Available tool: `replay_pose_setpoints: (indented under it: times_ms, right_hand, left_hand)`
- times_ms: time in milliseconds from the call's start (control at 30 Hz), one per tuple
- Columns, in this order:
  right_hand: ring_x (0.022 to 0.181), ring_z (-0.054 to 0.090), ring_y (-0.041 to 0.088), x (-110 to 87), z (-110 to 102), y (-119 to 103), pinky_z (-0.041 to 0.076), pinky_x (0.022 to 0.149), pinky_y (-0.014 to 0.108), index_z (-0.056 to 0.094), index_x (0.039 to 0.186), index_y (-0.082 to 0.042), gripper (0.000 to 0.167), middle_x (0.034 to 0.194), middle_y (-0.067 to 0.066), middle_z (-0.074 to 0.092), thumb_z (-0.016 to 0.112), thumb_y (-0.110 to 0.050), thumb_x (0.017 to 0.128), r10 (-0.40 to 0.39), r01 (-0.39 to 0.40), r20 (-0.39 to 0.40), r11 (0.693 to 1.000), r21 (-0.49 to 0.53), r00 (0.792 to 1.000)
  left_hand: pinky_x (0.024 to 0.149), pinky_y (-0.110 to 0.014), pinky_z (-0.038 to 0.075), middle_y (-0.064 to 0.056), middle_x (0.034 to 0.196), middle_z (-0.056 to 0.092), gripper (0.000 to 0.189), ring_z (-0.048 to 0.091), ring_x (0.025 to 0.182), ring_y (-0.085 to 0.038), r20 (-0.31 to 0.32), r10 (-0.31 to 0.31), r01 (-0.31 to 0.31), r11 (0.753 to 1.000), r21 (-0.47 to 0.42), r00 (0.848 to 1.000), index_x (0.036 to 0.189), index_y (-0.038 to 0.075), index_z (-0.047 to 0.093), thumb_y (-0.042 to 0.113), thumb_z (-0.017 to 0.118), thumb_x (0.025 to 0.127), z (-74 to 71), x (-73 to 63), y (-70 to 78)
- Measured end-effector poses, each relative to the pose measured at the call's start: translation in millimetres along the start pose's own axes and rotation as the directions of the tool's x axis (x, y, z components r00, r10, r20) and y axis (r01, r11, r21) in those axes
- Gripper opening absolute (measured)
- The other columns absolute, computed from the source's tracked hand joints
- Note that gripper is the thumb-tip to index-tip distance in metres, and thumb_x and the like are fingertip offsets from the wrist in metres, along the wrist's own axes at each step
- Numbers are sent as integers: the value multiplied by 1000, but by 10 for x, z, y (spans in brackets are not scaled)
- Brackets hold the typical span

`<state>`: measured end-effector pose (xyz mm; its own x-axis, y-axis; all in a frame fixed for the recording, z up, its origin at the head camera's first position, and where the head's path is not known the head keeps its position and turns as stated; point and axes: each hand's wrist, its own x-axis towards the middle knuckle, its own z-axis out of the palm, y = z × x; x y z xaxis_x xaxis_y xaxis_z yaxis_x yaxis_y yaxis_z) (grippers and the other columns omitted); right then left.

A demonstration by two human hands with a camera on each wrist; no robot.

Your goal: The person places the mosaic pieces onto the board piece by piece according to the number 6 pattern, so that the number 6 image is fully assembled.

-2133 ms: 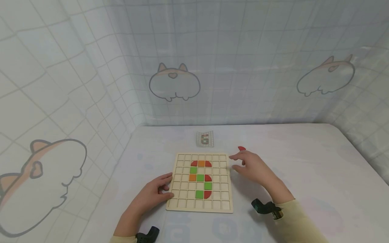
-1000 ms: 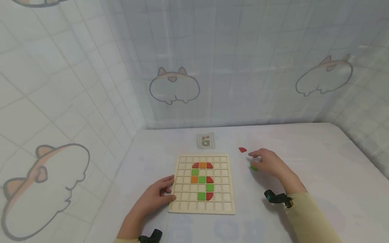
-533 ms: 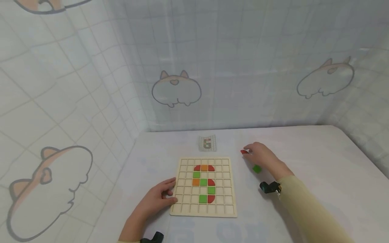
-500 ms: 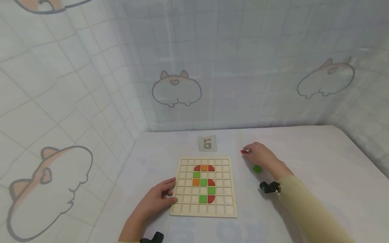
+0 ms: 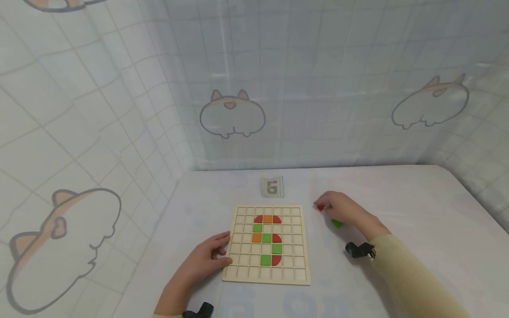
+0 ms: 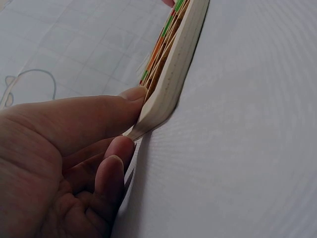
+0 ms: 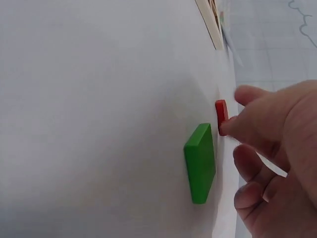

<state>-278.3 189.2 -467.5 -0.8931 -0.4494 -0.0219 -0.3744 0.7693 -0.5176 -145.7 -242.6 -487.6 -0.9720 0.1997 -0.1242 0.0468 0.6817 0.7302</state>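
A pale wooden grid board (image 5: 246, 269) lies flat with red, orange and green pieces set in its middle cells. At its left edge, my left hand (image 5: 207, 255) holds the rim. In the left wrist view the thumb (image 6: 94, 116) lies over the board's edge and curled fingers are below it. Right of the board, my right hand (image 5: 345, 207) has its fingertips at a red quarter-round piece (image 5: 320, 207), low at the table. One fingertip touches this red piece (image 7: 222, 116) in the right wrist view. A loose green square tile (image 5: 337, 223) lies below that hand, partly hidden.
A small pattern card (image 5: 272, 187) with a coloured figure lies behind the board. The white table (image 5: 429, 212) is bounded by a back wall (image 5: 318, 132) and side walls of grid-printed cloth.
My right hand left the green tile beside the board and moved to the red piece. The red piece has since shifted slightly toward me. My left hand stays at the board's edge.
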Motion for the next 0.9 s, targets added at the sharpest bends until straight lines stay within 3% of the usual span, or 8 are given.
replay_pose_setpoints:
  times_ms: [233,367,600,900]
  right_hand:
    - [94,59,23,-36,40,-1,48,86,44,73,113,-4,27,102,5,66,75,-16,88,-34,30,-61,997,-68,998]
    - [95,61,23,-19,83,8,49,85,42,74,112,-4,26,101,5,67,74,-15,89,-22,15,-73,996,-85,997]
    - [98,61,24,-31,99,-27,50,84,42,72,117,-3,30,106,7,68,73,-12,89,65,-66,-64,997,-27,996]
    - [100,62,25,-107,85,-237,49,86,44,74,113,-5,26,105,6,68,72,-12,88,12,-12,-103,1000,5,995]
  left_hand:
    - [70,-24,46,9,144,49,70,54,92,-12,-4,-5,5,1000,8,1000,139,10,58,28,86,77,-4,2,3]
    - [70,-24,46,9,144,50,70,54,92,-13,-6,-8,8,1000,9,1000,139,10,59,28,86,77,2,9,0]
    - [71,-24,47,9,143,50,70,54,92,-13,-11,-11,11,1000,10,1000,139,11,59,28,86,77,10,0,21]
    - [71,-24,47,9,144,49,70,54,92,-12,-9,-8,8,1000,18,1000,139,10,58,27,86,77,-2,0,32]
